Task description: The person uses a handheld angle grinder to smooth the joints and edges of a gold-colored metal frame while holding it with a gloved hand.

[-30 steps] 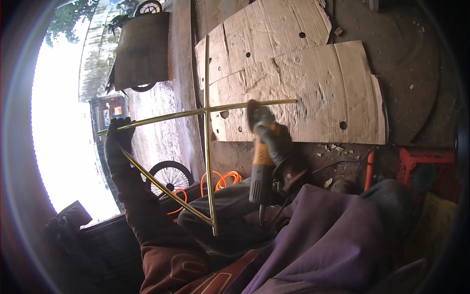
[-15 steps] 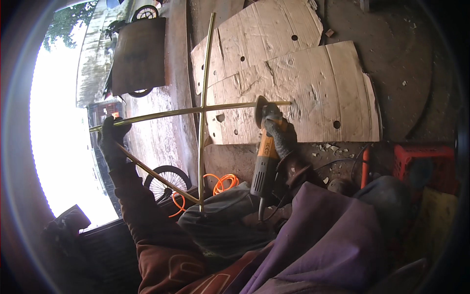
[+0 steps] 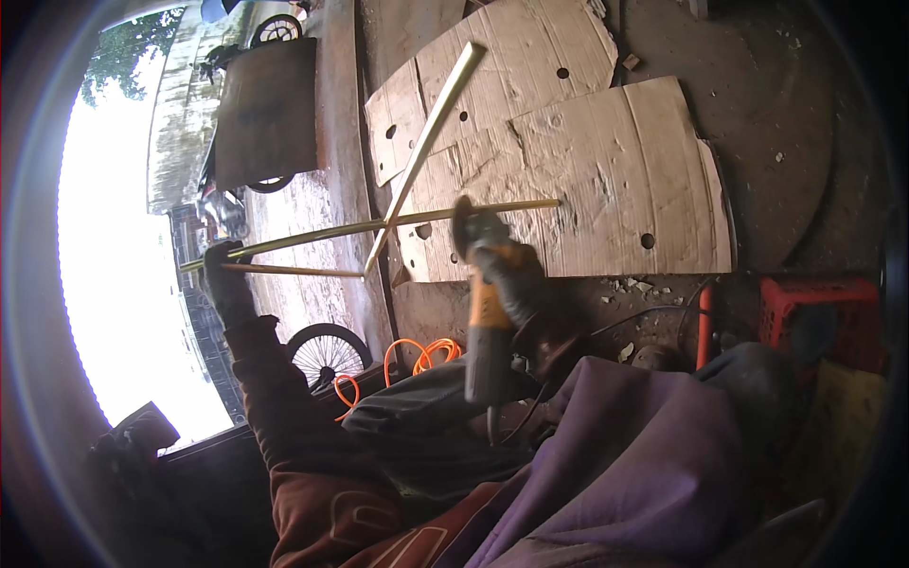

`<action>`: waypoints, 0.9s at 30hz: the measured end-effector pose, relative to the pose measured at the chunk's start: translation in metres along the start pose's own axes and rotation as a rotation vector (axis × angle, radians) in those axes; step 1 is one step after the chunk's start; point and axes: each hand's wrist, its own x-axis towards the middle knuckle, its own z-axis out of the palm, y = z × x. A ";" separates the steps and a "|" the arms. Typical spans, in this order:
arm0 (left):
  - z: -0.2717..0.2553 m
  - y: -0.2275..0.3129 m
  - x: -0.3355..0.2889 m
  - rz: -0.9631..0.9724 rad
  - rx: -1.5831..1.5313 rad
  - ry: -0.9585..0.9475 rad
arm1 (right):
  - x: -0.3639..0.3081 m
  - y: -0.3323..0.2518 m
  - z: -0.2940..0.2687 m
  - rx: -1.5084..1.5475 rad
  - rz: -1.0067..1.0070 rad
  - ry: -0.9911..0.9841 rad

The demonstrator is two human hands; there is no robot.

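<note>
My gloved left hand (image 3: pixel 227 281) is closed round the left end of a gold-coloured metal frame (image 3: pixel 322 233), where a long bar and a thinner brace meet. A broad cross bar (image 3: pixel 428 133) runs over the long bar and slants up to the right. My gloved right hand (image 3: pixel 509 279) grips a yellow and grey angle grinder (image 3: pixel 488 317), held upright with its cord end down. The grinder's disc (image 3: pixel 462 227) is at the long bar, right of the crossing; whether it touches cannot be told. The grinder is slightly blurred.
Flattened cardboard sheets (image 3: pixel 606 180) lie on the floor beneath the frame. An orange hose (image 3: pixel 437 354) is coiled near my knee. At right stands a red crate (image 3: pixel 819 308) beside an orange tube (image 3: pixel 704 327). A spoked wheel (image 3: pixel 329 355) and a brown panel (image 3: pixel 268 114) are to the left.
The frame has turned about its long bar: the cross bar's far end now leans right and its near end has risen off my leg. The grinder has shifted left and slightly down.
</note>
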 end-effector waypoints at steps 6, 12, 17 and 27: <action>-0.012 -0.016 0.010 -0.212 -0.449 -0.038 | 0.014 0.019 -0.018 0.121 0.037 -0.062; -0.002 -0.020 0.009 -0.155 -0.524 -0.109 | 0.005 0.001 -0.008 -0.062 -0.050 -0.163; 0.001 -0.002 0.000 -0.131 -0.514 -0.096 | 0.011 0.037 -0.020 0.069 0.083 -0.038; 0.055 -0.020 -0.044 -0.605 -1.121 -0.014 | -0.011 -0.100 -0.073 0.285 -0.117 -0.167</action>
